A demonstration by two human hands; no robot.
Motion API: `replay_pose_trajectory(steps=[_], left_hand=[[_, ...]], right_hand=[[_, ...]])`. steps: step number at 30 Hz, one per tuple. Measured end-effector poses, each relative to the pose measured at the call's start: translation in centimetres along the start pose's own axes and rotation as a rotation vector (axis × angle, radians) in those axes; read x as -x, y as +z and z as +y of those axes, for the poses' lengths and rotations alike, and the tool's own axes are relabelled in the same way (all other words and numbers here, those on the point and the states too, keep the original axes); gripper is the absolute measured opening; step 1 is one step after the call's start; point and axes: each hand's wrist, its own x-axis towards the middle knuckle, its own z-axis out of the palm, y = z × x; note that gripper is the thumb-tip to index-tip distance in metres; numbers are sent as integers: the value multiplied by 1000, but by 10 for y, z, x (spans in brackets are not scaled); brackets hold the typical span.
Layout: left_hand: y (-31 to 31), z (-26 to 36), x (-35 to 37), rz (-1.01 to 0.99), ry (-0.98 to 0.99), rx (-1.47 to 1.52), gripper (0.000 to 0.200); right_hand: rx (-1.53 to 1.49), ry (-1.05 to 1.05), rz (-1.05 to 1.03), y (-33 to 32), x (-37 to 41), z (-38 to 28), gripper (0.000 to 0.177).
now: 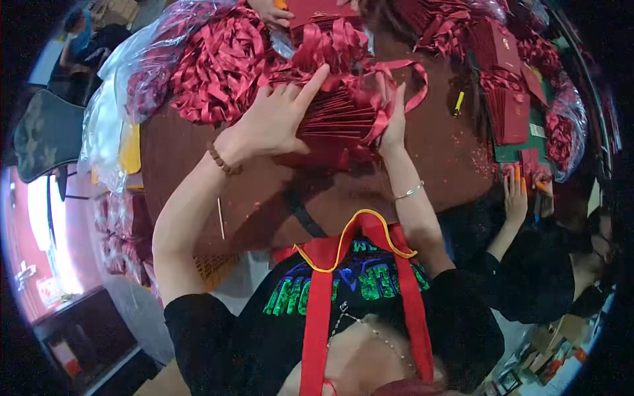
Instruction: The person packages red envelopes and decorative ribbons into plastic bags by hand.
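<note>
A fanned stack of dark red folders (340, 119) with glossy red ribbons (333, 46) lies in front of me on the brown table. My left hand (281, 115), with a beaded bracelet at the wrist, is at the stack's left side, its thumb and fingers spread. On the other side, my right hand (394, 115) is upright against the stack's right edge, its fingers stretched out. A loop of ribbon (418, 86) curves out just beyond that hand. Parts of the right fingers are blurred.
A large ribbon heap (221, 66) and clear plastic (112, 105) are at the left. Another person's hands (274, 12) are at the top. A co-worker's hand (515, 195) is at the right, below more folders (508, 115). A yellow cutter (459, 103) and a white stick (220, 218) lie on the table (449, 158).
</note>
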Motion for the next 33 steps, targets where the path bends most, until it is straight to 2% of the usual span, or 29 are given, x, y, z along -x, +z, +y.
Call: replay_pose_trajectory(steps=[3, 4, 5, 6, 7, 8, 9, 11, 13, 14, 16, 17, 19, 20, 21, 23, 25, 27, 28, 29, 31, 32, 33], left_hand=[[7, -1, -2, 71, 47, 32, 117], [10, -5, -4, 151, 153, 56, 115], [7, -5, -4, 150, 146, 54, 115], [3, -4, -2, 64, 105, 91, 114], [1, -3, 0, -21, 61, 131, 113], [4, -4, 3, 66, 96, 159, 113], [5, -2, 4, 66, 82, 161, 113], [4, -2, 2, 113, 39, 196, 116], [13, -11, 0, 109, 39, 152, 119], [15, -12, 0, 154, 69, 109, 120], [18, -10, 1, 188, 66, 75, 123], [15, -12, 2, 193, 59, 75, 123], [7, -20, 2, 119, 135, 307, 122], [-2, -24, 1, -77, 56, 436, 114], [-9, -28, 1, -71, 46, 438, 114], [-19, -36, 0, -151, 121, 1074, 102], [-16, -59, -14, -185, 55, 1026, 89], [-14, -69, -17, -229, 54, 1258, 81], [-11, -72, -19, -198, -42, 1201, 75], [-5, -80, -20, -190, -45, 1202, 75], [10, -99, -17, 60, 12, 1449, 80], [3, -96, 2, 171, -16, 1322, 71], [6, -100, 23, 177, -22, 1322, 71]], right_hand=[[128, -59, -78, 19, -12, 22, 65], [107, 226, -205, 25, 2, 22, 62], [136, 108, -261, 28, -1, 36, 62], [159, -11, -312, 32, -4, 50, 62], [122, 105, -327, 23, -5, 49, 63], [66, 260, -302, 24, -1, 27, 63], [11, 415, -276, 23, 3, 6, 63], [267, -209, -325, 25, 5, 0, 64], [834, -352, -509, 47, 22, -26, 73], [835, -347, -515, 51, 22, -27, 73], [1775, -650, -681, 57, 22, -26, 87], [1775, -654, -691, 58, 18, -26, 87], [1436, -465, -812, 59, 9, -24, 84], [1450, -466, -817, 61, 8, -24, 85], [1447, -466, -830, 62, 8, -23, 85], [1603, -386, -823, 64, 10, -23, 82], [1637, -369, -853, 64, 8, -25, 81], [1701, -337, -888, 66, 6, -24, 77], [1722, -353, -871, 70, 7, -25, 75], [1722, -355, -879, 75, 6, -27, 75], [1787, -221, -900, 83, 5, -30, 74], [1732, -280, -910, 80, 4, -29, 74], [1728, -280, -919, 81, 4, -30, 74]])
